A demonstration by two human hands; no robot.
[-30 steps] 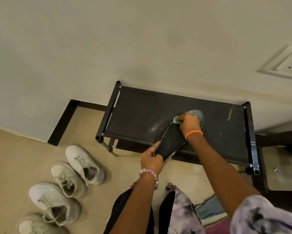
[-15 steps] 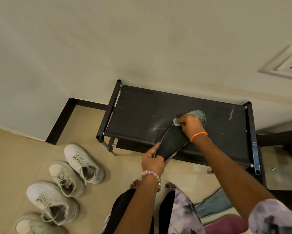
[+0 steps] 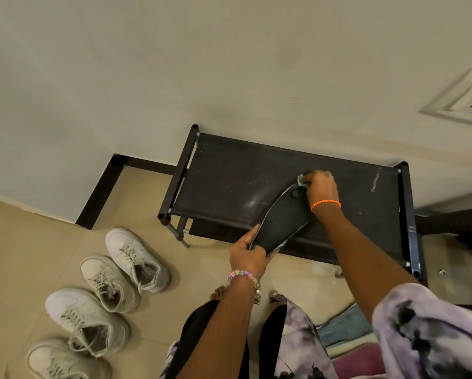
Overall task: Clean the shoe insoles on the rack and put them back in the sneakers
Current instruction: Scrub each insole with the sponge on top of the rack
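A dark insole [image 3: 280, 222] lies slanted across the front of the black shoe rack [image 3: 229, 181], its heel end sticking out past the front rail. My left hand [image 3: 247, 255] grips that heel end. My right hand [image 3: 321, 187] pinches a small pale green cloth [image 3: 300, 180] and presses it on the insole's toe end, which the hand mostly covers. Several white sneakers stand on the floor at the lower left, the nearest one to the rack [image 3: 136, 258] with its opening facing up.
The rack stands against a cream wall with a socket plate [image 3: 467, 102] at the upper right. A lower shelf shows under the top one. Folded blue and pink fabric [image 3: 344, 329] lies on the tile floor by my legs. A dark piece of furniture borders the rack's right side.
My right hand with the cloth has slid from the insole's upper middle to its toe tip. My left hand keeps its hold on the heel end.
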